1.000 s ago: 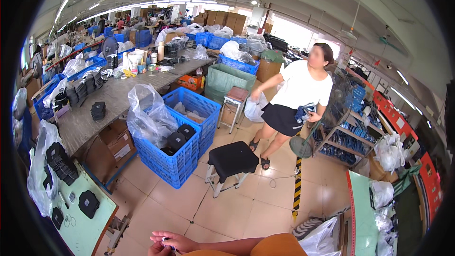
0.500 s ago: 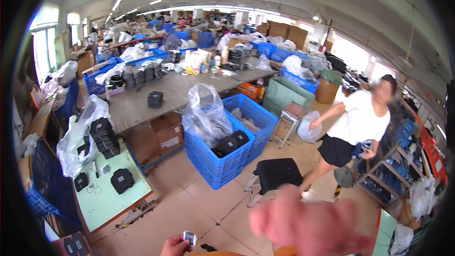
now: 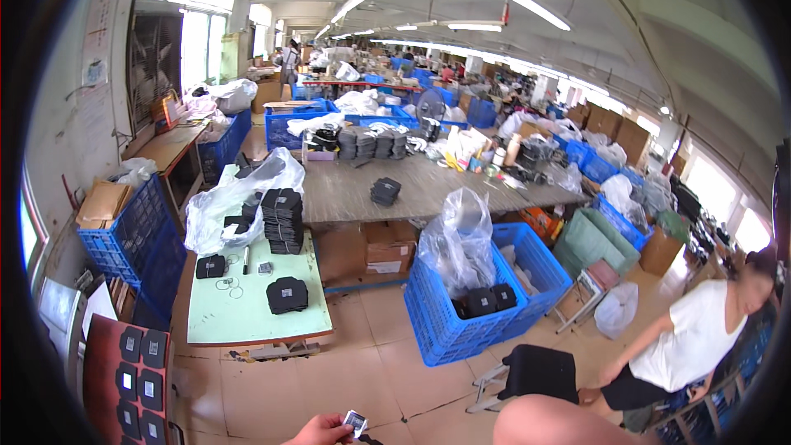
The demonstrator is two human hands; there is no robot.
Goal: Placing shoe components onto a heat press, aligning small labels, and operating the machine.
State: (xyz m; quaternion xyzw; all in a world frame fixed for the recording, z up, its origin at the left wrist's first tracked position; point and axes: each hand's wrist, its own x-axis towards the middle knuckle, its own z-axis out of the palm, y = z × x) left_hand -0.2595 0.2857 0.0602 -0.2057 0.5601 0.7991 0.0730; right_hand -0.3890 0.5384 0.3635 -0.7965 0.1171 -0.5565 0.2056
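The left hand has a narrow grip, pinching a small dark-and-white label at its fingertips. The label sits at the right end of this grip, mostly clear of the thumb and fingers, tilted, with its printed face showing. Both are nearer the wearer than the green surface, just beyond the line of its right near corner, with floor tiles behind them. A bare, rounded part of the right arm shows well to the right of the green surface; its fingers are out of sight, so I cannot tell how that grip stands.

On the green surface's near right part lies a thick black pad. Toward its far right edge stands a tall stack of black pads, beside a clear plastic bag. A marker and a small pile of labels lie near its middle. Left of the green surface and nearer, a red board bears black pieces in 2 columns. Right of it stand 2 blue crates and a black-topped stool.
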